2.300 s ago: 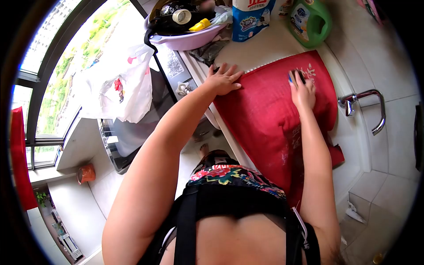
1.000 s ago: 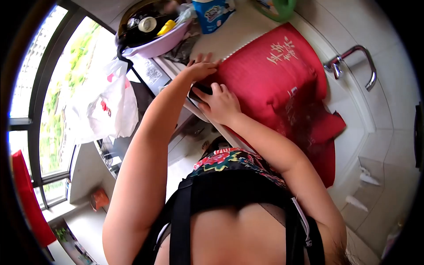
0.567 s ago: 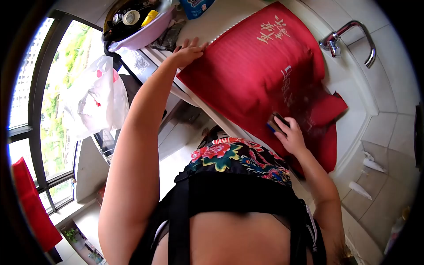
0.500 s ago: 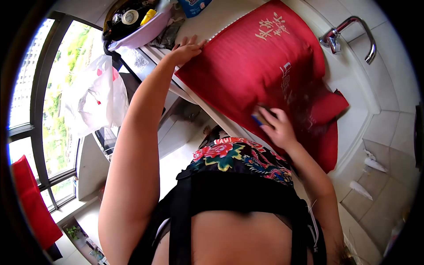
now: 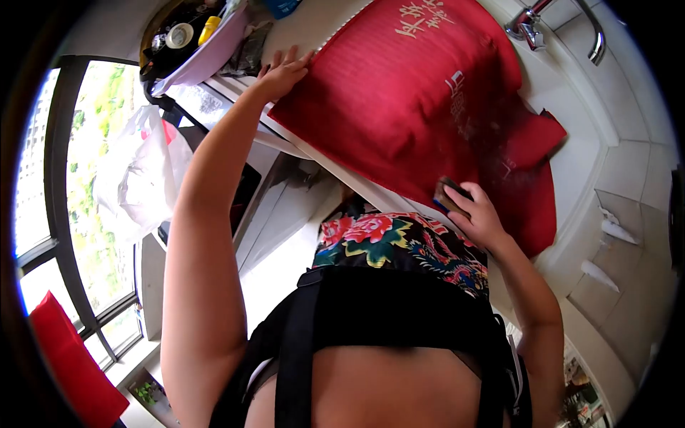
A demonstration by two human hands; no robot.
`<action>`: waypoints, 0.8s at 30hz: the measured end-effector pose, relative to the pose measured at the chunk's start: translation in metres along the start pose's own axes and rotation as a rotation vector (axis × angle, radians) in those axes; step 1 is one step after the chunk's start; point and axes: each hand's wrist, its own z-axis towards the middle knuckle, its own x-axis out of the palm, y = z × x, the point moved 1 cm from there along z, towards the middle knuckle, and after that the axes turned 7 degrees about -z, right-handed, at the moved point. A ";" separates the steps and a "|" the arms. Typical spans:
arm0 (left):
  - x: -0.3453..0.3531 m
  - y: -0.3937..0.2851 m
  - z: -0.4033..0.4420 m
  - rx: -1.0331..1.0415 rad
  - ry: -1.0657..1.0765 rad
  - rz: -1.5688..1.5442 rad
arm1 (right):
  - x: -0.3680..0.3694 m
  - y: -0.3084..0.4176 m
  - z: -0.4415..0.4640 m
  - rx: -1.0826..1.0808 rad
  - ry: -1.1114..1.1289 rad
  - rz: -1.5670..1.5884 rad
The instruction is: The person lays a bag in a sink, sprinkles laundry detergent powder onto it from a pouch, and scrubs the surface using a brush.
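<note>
A red mat (image 5: 385, 114) with pale gold and white characters lies over the counter, and its right part sags in folds into the white sink (image 5: 571, 114). My left hand (image 5: 284, 75) rests at the mat's left edge, fingers spread. Near the front edge of the mat, my right hand (image 5: 484, 220) is closed around a scrubbing brush (image 5: 454, 198) with a brown back and a bit of blue. The brush is against or just over the cloth; its bristles are hidden.
A chrome faucet (image 5: 526, 30) stands behind the sink. At the back left is a pink basin (image 5: 214, 53) with things in it, beside a dark crumpled packet (image 5: 247, 53) and a blue pouch (image 5: 282, 6). A white plastic bag (image 5: 139, 178) hangs by the window.
My right hand has moved the brush to the right along the mat's front part. My left hand stays at the mat's left edge. The view has shifted slightly.
</note>
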 end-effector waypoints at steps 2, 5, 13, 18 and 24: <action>0.002 -0.003 0.000 0.011 -0.002 -0.021 | 0.003 0.024 0.029 -0.057 -0.083 -0.080; 0.002 -0.001 0.000 0.021 -0.028 -0.010 | 0.020 0.065 0.104 -0.224 -0.131 -0.107; 0.003 -0.004 -0.003 0.028 -0.015 -0.023 | 0.000 0.035 0.038 -0.219 -0.002 -0.150; 0.009 0.008 0.007 0.077 -0.042 -0.051 | 0.001 0.019 0.024 0.027 0.060 0.067; -0.003 -0.006 -0.004 0.019 -0.006 -0.011 | 0.028 0.103 0.155 -0.339 -0.062 -0.305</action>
